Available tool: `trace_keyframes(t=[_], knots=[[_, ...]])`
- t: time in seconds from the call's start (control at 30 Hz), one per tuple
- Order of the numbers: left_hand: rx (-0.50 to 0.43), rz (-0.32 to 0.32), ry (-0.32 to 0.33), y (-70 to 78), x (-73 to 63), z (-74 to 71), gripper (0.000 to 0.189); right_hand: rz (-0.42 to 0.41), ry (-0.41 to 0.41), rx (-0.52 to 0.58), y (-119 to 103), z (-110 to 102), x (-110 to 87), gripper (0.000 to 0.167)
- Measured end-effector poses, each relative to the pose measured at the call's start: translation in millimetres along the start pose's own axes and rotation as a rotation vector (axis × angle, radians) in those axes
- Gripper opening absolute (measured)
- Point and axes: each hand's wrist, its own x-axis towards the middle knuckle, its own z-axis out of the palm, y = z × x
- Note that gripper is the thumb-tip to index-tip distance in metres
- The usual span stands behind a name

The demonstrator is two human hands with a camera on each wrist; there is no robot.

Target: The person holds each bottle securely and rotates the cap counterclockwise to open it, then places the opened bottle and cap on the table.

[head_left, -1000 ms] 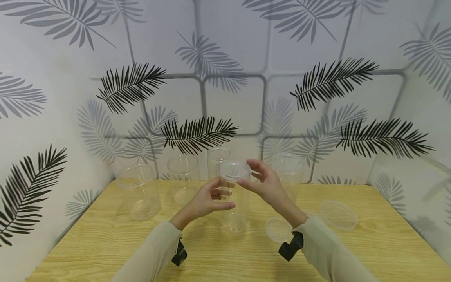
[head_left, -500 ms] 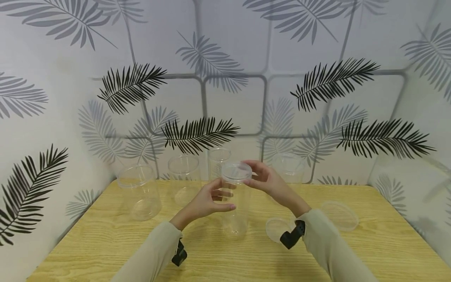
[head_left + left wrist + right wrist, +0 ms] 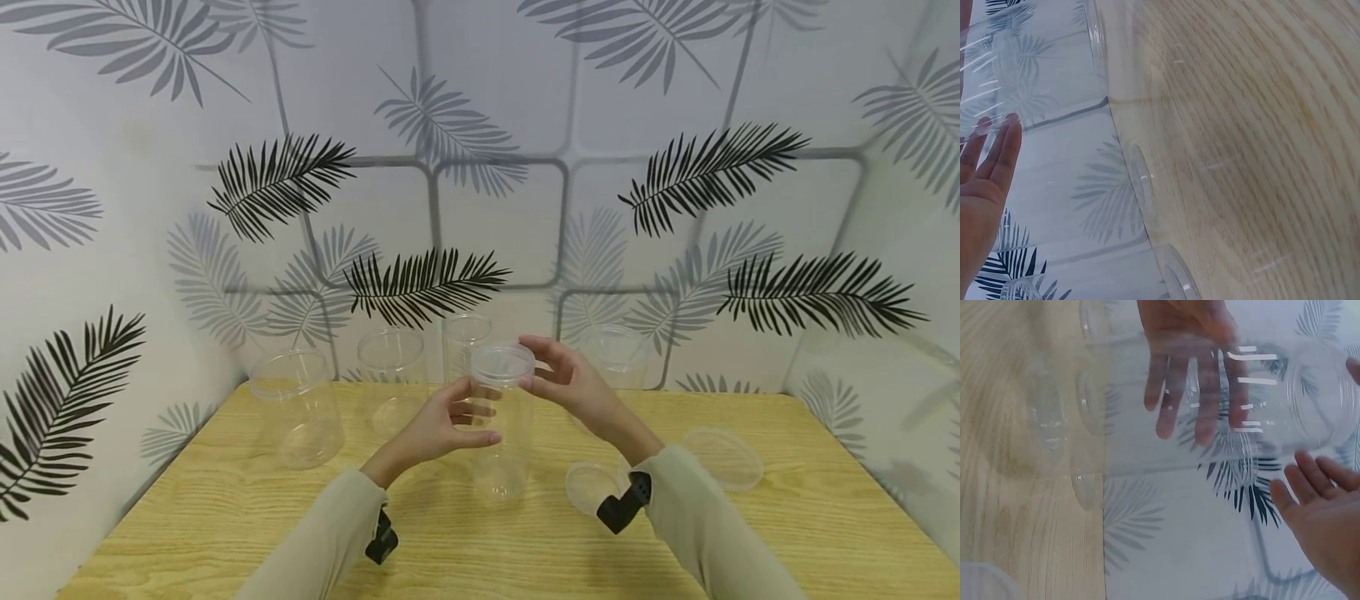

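A tall, clear plastic jar [image 3: 506, 471] stands upright at the middle of the table, with a clear round lid [image 3: 501, 363] over its mouth. My left hand [image 3: 442, 425] grips the jar's upper body, thumb in front and fingers behind, seen through the wall. In the right wrist view those fingers spread along the jar [image 3: 1116, 425]. My right hand [image 3: 573, 383] holds the lid's right edge between thumb and fingers. From the left wrist camera, the left hand's fingertips [image 3: 1011, 125] meet the jar's side.
Behind stand several clear jars: a wide one [image 3: 303, 417] at left, another [image 3: 392, 375] beside it, a narrow one [image 3: 467, 332] and one [image 3: 618, 354] behind the right hand. Flat clear lids [image 3: 588, 487] [image 3: 723, 458] lie on the wooden table [image 3: 450, 558] to the right.
My right hand has shifted slightly right along the lid's edge, its thumb moving off the front toward the side. The left hand and the jar stay in place.
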Motion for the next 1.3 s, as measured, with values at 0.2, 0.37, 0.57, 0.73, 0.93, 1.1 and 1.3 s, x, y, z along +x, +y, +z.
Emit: trace_keyframes(t=[0.2,0.37,0.57,0.73,0.93,1.1,1.3], knots=[[-0.016,-0.016,0.008,4.3,-1.1,-0.6,0.061,0.001,0.137,-0.067,-3,14,-4.4,0.061],[-0.020,-0.026,0.007,12.1,-3.0,-1.2,0.061,0.018,0.218,-0.121,-5,23,-4.6,0.063],[0.003,-0.014,0.018,-0.1,-1.5,-0.9,0.060,0.015,0.251,-0.164,-3,27,-2.5,0.060],[-0.001,-0.009,0.008,-0.4,-1.9,-0.4,0.059,-0.021,0.165,-0.133,0,19,-0.7,0.056],[-0.031,-0.021,-0.011,7.2,-2.8,-0.4,0.057,-0.015,-0.022,-0.002,2,5,1.8,0.058],[-0.040,-0.032,-0.036,24.5,-7.3,-0.8,0.059,-0.020,-0.096,0.063,3,-1,4.5,0.061],[-0.047,-0.019,-0.036,24.2,-7.6,-1.2,0.059,-0.022,-0.111,0.075,3,-2,4.9,0.059]])
